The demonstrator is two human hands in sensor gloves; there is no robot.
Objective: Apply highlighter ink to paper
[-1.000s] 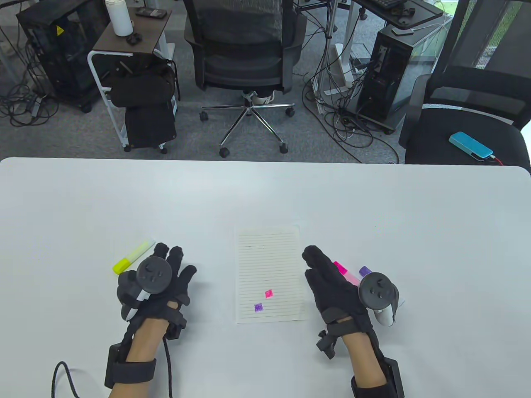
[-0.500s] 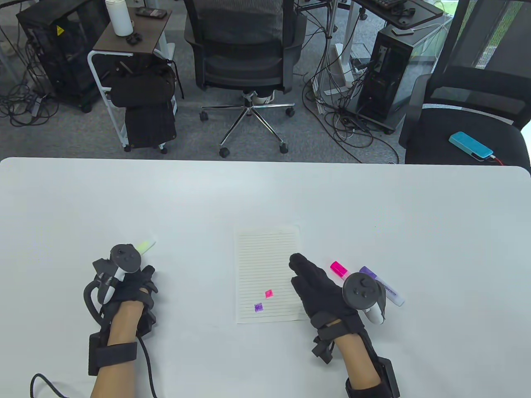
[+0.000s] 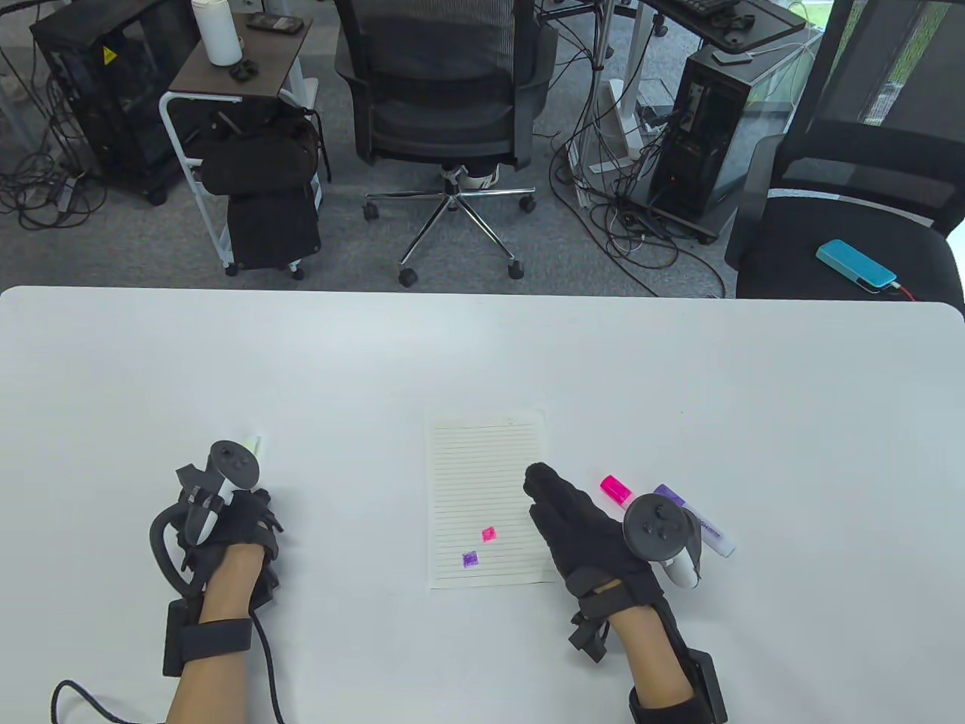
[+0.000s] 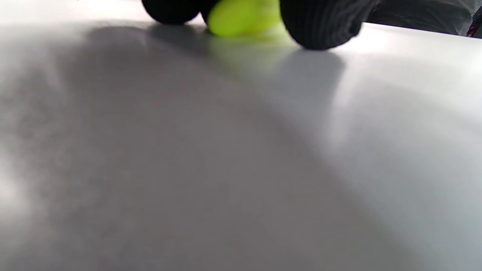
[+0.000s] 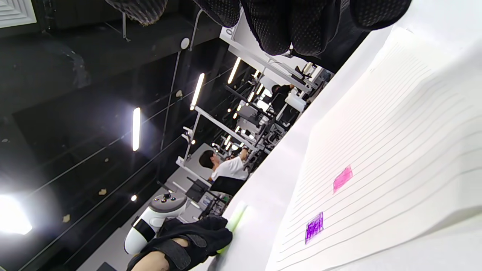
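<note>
A lined paper (image 3: 482, 460) lies at mid-table with a pink mark (image 3: 488, 535) and a purple mark (image 3: 470, 559) near its lower edge. My left hand (image 3: 230, 516) grips the yellow highlighter (image 3: 255, 446) left of the paper; only its pale far end shows past the tracker. In the left wrist view the yellow barrel (image 4: 243, 17) sits between my fingertips (image 4: 324, 22) just above the table. My right hand (image 3: 554, 498) lies flat and empty, fingers on the paper's right edge. The right wrist view shows the paper (image 5: 395, 143) and both marks.
A pink highlighter (image 3: 616, 488) and a purple highlighter (image 3: 697, 524) lie on the table just right of my right hand. The white table (image 3: 482, 354) stretches far beyond the paper. Office chairs and computer towers stand past its far edge.
My left hand moved left and closed around the yellow highlighter, tilting it up off the table. My right hand shifted left from the pink highlighter onto the paper's right edge.
</note>
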